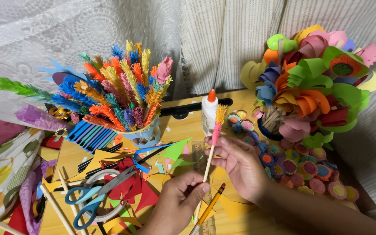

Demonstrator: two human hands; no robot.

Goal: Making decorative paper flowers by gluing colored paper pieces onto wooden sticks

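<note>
While the left hand (180,196) is pinching the lower end of a wooden stick (208,163) and a yellow pencil (209,208) in closed fingers, the right hand (239,163) is closing its fingers around the stick's middle, just below the pink and yellow paper fringe (218,122); squeezing higher up could be crushing that fringe, or tipping the glue bottle (209,114) standing just beyond on the counter (183,128)

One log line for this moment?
left hand: grips wooden stick | right hand: pinches pink-yellow paper tip | glue bottle behind
</note>
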